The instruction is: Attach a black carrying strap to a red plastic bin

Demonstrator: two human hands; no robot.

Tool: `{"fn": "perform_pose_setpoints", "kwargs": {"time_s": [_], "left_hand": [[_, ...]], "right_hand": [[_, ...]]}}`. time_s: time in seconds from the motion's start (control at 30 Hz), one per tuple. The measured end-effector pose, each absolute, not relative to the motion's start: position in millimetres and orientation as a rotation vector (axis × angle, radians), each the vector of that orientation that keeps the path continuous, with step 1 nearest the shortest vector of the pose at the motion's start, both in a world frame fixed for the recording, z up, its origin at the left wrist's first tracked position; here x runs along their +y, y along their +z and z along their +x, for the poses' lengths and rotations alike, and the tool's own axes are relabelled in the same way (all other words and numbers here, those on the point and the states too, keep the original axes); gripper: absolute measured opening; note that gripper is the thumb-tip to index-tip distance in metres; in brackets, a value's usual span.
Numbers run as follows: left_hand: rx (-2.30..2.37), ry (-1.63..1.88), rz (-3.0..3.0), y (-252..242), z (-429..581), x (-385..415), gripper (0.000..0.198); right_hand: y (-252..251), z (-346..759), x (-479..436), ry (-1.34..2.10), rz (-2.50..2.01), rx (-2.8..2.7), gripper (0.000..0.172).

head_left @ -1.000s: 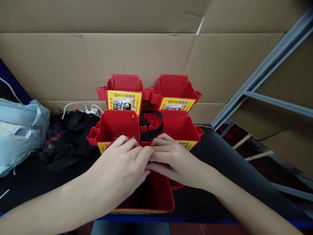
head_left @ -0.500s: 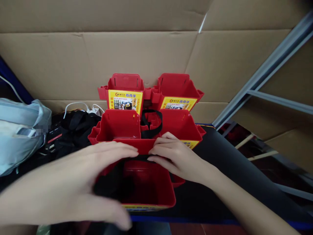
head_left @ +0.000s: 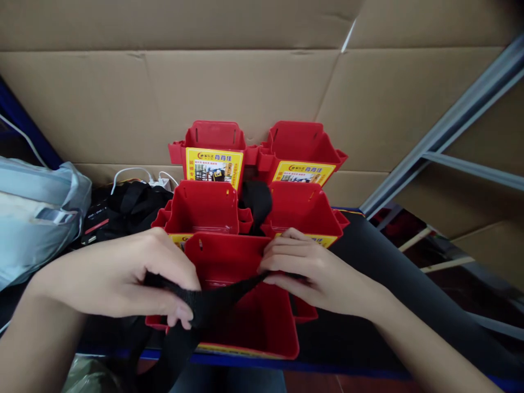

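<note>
Hands at the nearest red bin [head_left: 254,322], which sits at the front edge of the dark shelf [head_left: 368,262]. Left hand [head_left: 135,278] curled closed around a black strap [head_left: 213,297]; fingers folded over the webbing, thumb pressed on top. Strap runs taut from this fist across the open top of the bin to the right hand [head_left: 307,267]. Right hand half closed: fingertips pinch the strap's far end at the bin's back right rim, fingers bent and stacked. Loose strap hangs from the left fist over the bin's front wall, down past the shelf edge. Behind the bin stand four more red bins [head_left: 204,210] in two rows, yellow labels on their fronts, a second black strap [head_left: 256,199] between them. Cardboard wall [head_left: 262,82] at back; grey bag [head_left: 36,213] at far left.
</note>
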State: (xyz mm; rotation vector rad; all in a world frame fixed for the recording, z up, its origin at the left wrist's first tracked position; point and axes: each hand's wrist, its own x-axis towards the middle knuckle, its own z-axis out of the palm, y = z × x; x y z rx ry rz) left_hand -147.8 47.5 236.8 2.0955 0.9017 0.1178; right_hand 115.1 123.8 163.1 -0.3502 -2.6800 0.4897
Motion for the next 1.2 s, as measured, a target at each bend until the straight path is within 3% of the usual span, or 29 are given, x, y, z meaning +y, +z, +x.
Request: {"fn": "perform_pose_setpoints", "kwargs": {"time_s": [0.1,0.13,0.23,0.33,0.43,0.67,0.83,0.9,1.03,1.2], "left_hand": [[0.953,0.215,2.023,234,-137,52,0.016],[0.945,0.209,2.006,234,-135,54,0.016],[0.930,0.037,1.970,243,-143,55,0.019],[1.137,-0.118,1.948,255,-182,41,0.023],[1.578,0.009,1.921,257,-234,18,0.022],[1.382,0.106,1.900,238,-269,4,0.006],[1.580,0.432,2.150,246,-208,27,0.013],[1.525,0.491,2.278,253,-182,36,0.014],[1.362,0.488,2.409,261,-147,51,0.010],[1.160,0.293,2.087,251,-162,64,0.014]], "right_hand": [[178,99,109,0.482,-0.285,-2.611,0.035],[183,93,103,0.503,-0.245,-2.590,0.036],[194,84,96,0.630,-0.126,-2.569,0.015],[191,94,106,0.828,-0.042,-2.548,0.019],[177,112,125,1.125,0.058,-2.459,0.025],[174,132,149,1.554,0.108,-2.387,0.034],[215,101,131,1.506,-0.270,-2.503,0.044],[226,79,120,1.391,-0.494,-2.423,0.041],[233,44,107,1.260,-0.543,-2.573,0.034],[232,49,109,1.267,-0.623,-2.595,0.034]]}}
